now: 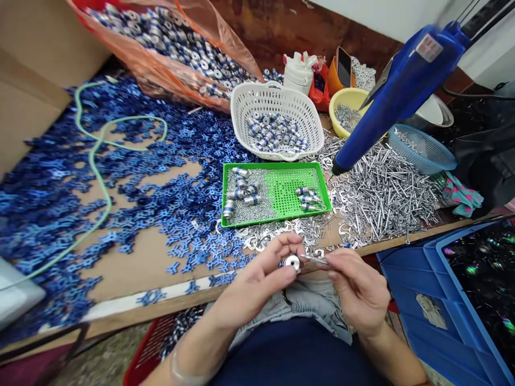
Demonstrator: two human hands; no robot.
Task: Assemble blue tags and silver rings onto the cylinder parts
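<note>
Close to my body, just off the table's front edge, my left hand [271, 268] grips a small silver metal spool [292, 261] with a round hole in its end. My right hand [358, 287] pinches a thin metal pin [316, 260] between thumb and fingers. The pin's tip points left at the spool, and I cannot tell whether the two touch. Beyond my hands lies a green tray [277, 215]; it holds tiny silver parts, several silver-and-blue spools [251, 199] on the left and several spools with metal pieces attached [308, 206] on the right.
Blue Y-shaped parts [148, 193] cover the left of the table. A white basket [239, 110] of spools stands behind the tray. Metal pins [392, 187] are heaped at right, under a hanging blue electric screwdriver [402, 91]. A blue crate [434, 300] stands at lower right.
</note>
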